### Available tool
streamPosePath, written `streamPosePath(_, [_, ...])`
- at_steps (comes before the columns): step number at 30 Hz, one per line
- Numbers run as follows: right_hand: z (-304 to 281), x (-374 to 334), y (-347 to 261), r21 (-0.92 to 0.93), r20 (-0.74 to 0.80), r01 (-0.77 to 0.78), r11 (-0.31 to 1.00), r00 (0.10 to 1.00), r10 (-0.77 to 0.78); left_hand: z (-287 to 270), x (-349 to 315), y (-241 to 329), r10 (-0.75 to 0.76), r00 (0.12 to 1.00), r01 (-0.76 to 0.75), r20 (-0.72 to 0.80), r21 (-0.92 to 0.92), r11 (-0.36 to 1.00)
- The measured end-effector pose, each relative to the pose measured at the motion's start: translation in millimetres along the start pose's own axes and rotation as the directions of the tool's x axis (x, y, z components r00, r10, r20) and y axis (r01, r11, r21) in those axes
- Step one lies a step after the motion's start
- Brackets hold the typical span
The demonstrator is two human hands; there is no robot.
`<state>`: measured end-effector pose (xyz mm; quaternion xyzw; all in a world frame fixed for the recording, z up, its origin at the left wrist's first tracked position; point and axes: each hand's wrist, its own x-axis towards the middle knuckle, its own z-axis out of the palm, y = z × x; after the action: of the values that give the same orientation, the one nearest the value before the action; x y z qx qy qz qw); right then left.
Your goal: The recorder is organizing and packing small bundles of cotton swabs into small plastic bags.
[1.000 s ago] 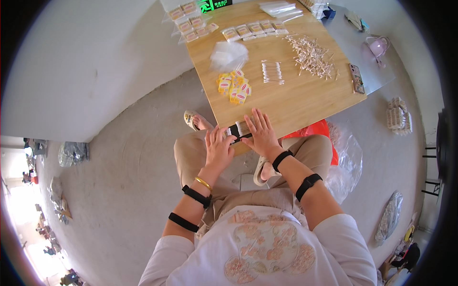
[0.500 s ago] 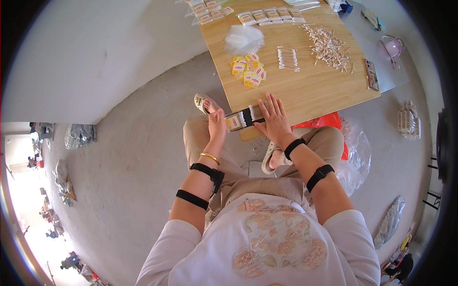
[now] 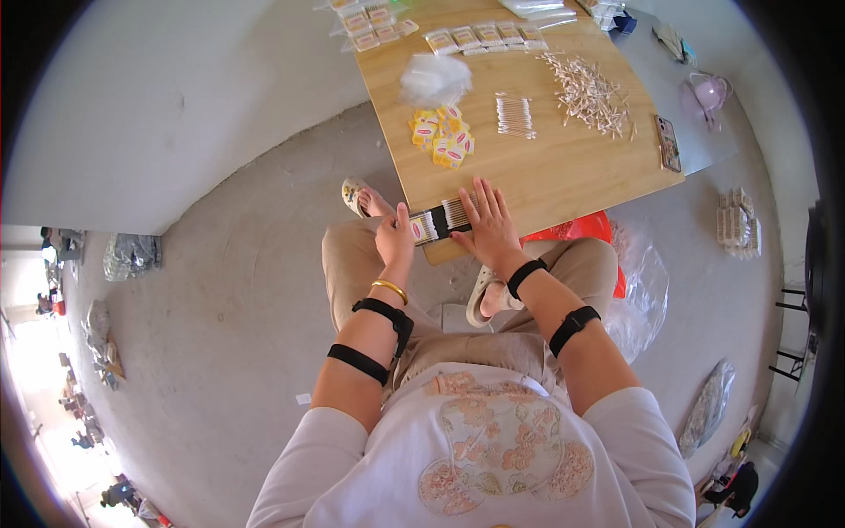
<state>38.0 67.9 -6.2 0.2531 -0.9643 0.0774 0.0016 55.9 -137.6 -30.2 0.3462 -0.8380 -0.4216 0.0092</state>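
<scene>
At the table's near left corner lies a narrow black tray (image 3: 440,222) with a row of cotton swabs (image 3: 456,212) in it. A small packet of cotton swabs (image 3: 423,228) with a yellow and red card sits at the tray's left end. My left hand (image 3: 395,238) is closed on the packet's outer edge, its thumb pointing up; the fingertips are partly hidden. Flat across the tray's right end rests my right hand (image 3: 491,227), fingers stretched out over the swabs and hiding some of them.
Further back on the table (image 3: 563,189) are yellow cards (image 3: 444,136), clear bags (image 3: 436,81), a neat row of swabs (image 3: 515,116), a heap of loose swabs (image 3: 591,92), filled packets (image 3: 484,37) and a phone (image 3: 668,143). A red bag (image 3: 581,229) hangs by my right knee.
My left hand has shifted slightly right over the packet and covers more of it. The right hand stays flat on the swabs. The whole view has moved a little.
</scene>
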Motion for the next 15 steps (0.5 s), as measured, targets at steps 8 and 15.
streamPosePath(8, [0.7,-1.0,0.3,-0.006,-0.010,0.029,1.000,1.000,-0.029,8.1,0.3,-8.1,0.040,0.999,-0.043,-0.034,-0.124,0.991])
streamPosePath(15, [-2.0,-5.0,-10.7,0.035,0.016,0.070,0.997,0.997,-0.070,18.7,5.5,-19.9,-0.073,0.996,0.086,0.057,-0.268,0.960])
